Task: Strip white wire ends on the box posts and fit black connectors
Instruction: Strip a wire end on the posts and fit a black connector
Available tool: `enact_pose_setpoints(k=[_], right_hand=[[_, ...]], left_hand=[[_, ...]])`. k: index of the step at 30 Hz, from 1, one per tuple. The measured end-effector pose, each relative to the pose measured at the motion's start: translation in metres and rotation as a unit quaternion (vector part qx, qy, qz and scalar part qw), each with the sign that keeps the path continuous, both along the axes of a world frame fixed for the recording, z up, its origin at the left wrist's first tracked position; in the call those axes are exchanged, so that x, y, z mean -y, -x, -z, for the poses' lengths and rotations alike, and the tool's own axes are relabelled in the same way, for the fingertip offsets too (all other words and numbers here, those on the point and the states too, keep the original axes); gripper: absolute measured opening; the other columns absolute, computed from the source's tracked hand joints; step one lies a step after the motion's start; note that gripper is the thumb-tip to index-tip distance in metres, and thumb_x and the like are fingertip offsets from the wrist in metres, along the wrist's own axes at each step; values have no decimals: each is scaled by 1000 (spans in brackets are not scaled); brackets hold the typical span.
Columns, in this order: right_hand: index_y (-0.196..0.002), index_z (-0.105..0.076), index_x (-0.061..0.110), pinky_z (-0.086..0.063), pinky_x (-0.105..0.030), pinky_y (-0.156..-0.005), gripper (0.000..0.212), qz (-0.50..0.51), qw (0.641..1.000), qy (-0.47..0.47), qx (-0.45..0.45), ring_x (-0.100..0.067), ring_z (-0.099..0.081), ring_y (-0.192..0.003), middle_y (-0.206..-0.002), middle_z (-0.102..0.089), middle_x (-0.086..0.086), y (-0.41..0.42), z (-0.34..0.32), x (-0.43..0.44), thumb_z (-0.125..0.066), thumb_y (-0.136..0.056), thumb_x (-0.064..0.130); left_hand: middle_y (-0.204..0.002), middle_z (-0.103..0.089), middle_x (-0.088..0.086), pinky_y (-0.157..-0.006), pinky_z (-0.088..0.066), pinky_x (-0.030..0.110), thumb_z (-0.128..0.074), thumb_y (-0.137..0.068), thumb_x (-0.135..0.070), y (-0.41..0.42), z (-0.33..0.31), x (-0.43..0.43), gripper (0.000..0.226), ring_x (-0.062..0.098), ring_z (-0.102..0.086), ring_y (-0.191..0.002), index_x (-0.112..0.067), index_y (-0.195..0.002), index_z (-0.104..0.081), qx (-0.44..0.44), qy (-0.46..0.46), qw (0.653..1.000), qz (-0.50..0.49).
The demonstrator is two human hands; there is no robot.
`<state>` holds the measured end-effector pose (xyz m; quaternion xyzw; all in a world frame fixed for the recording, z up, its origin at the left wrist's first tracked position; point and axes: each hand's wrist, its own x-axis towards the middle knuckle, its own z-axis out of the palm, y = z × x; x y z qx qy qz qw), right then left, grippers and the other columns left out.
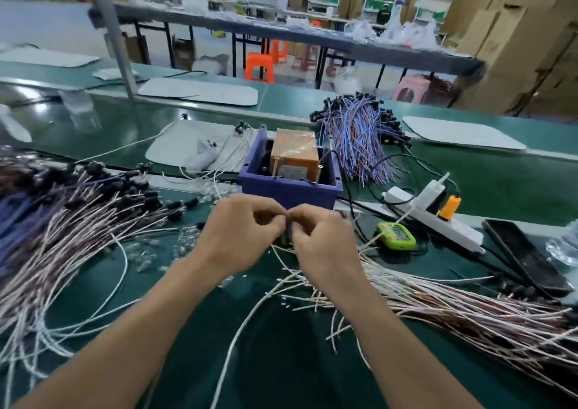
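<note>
White wire [238, 330] rises into the left hand [240, 236] and right hand [322, 246], pinched together before the blue box [291, 189], mid-surface [297, 361] (connector hidden). Connector-tipped wires [78, 221] crowd the left edge; a bare-ended bundle [469, 311] waits right.

Bare left hand [240, 236], bare right hand [323, 247], bare forearms [125, 330].
</note>
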<state>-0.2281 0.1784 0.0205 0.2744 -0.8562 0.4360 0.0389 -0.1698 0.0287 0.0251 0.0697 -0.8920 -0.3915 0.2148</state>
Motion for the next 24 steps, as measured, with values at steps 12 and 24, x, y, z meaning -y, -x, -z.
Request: enact_pose_setpoints(k=[12, 24], right_hand=[[-99, -79, 25, -54, -20, -77, 36, -168, 981, -54, 83, -9, -68, -83, -96, -78, 5, -31, 21, 163, -54, -90, 1], [-106, -62, 17, -39, -38, -78, 34, -243, 928, -266, -95, -32, -55, -94, -93, -58, -7, -29, 20, 232, -52, -85, -7]], left_hand=[[-57, -56, -19, -51, -38, 20, -70, -86, -23, -75, 26, 135, 23, 1, -50, -54, -42, -78, -79, 105, 94, 925, -354], [-105, -66, -13, -85, -42, 26, -80, -81, -21, -93, 61, 183, 28, 15, -62, -101, -30, -107, -74, 80, 66, 934, -341]])
